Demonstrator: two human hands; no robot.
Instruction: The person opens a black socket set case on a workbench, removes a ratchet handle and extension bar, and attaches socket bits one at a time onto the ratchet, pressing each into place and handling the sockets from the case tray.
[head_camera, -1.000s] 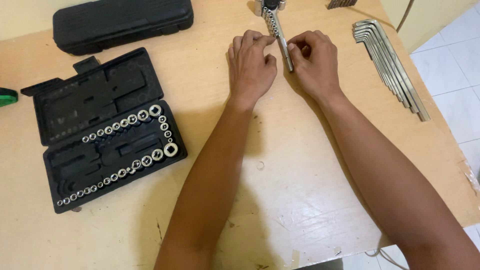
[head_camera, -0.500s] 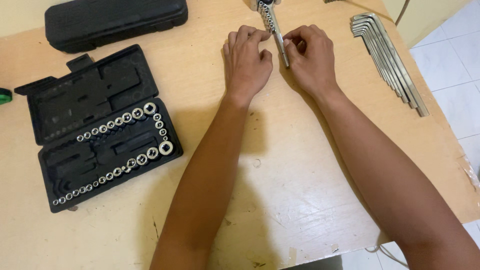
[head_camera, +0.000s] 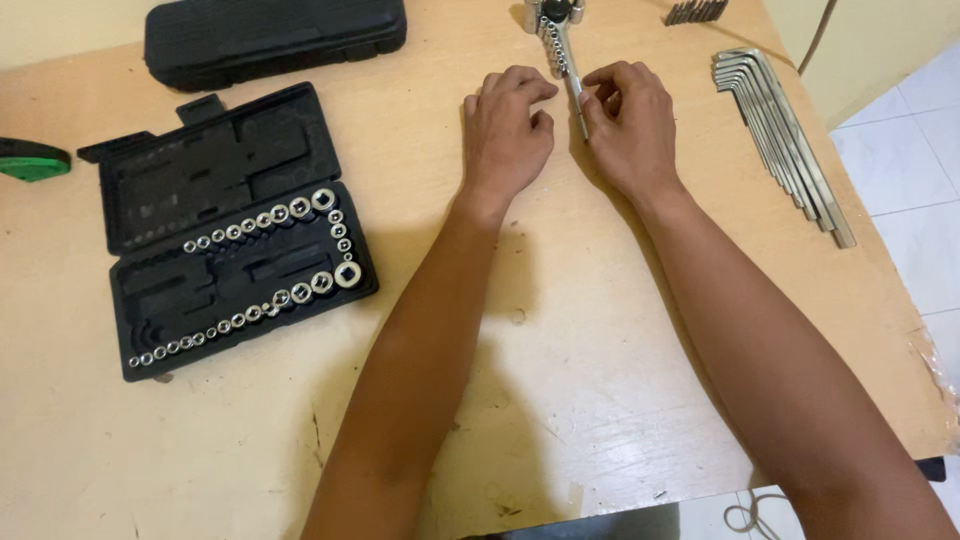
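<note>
Tan wooden surface (head_camera: 600, 330) w/ open black socket case (head_camera: 235, 225) at left; right hand (head_camera: 630, 125) fingers pinch a socket rail (head_camera: 562, 55) near the far edge, left hand (head_camera: 505, 130) curled beside, touching nothing clearly; best to steady rail w/ both hands, keep it flat.

Wooden bench (head_camera: 600, 400), head view. Upper centre: left hand (head_camera: 505, 130) and right hand (head_camera: 630, 125), both resting on the bench either side of a slim metal ratchet handle (head_camera: 565, 65) — right fingertips (head_camera: 592, 82) touching its shaft, left fingers curled just beside it. Left of frame: open black socket case (head_camera: 230, 225) with two rows of chrome sockets (head_camera: 260, 218). Upper left: closed black case (head_camera: 275, 40). Right: fanned hex keys (head_camera: 780, 135). Left edge — a green tool (head_camera: 30, 160), partly cut off.
</note>
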